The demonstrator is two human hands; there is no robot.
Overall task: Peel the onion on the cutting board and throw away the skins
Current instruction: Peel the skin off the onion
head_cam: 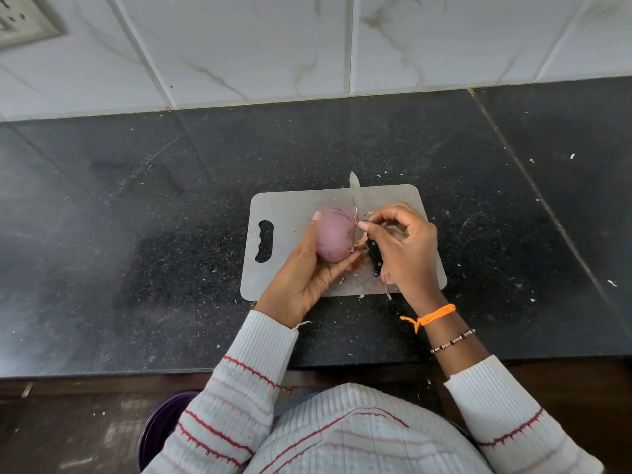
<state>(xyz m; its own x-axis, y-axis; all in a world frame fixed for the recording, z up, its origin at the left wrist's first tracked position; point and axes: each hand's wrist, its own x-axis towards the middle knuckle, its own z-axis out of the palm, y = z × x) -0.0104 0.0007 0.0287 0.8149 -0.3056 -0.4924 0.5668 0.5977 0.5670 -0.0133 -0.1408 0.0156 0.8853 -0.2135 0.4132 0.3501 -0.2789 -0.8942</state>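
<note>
The onion (333,234) is held just above the cutting board (290,206), which lies on the dark counter (136,200) in front of the tiled wall (273,46). The left hand (304,271) cups the onion from the near side, with its thumb over the far left of the bulb and its fingers curled under it. The right hand (403,244) has its fingers curled in, thumb and forefinger pinching a strip of skin (357,222) at the onion's right end. A knife (357,196) lies on the board under the right hand, blade pointing toward the wall, black handle toward the person. Loose bits of skin lie on the board near the handle. An orange thread (431,314) and a beaded bracelet (451,342) circle the right wrist. A purple bin (160,425) stands on the floor below the counter edge.
</note>
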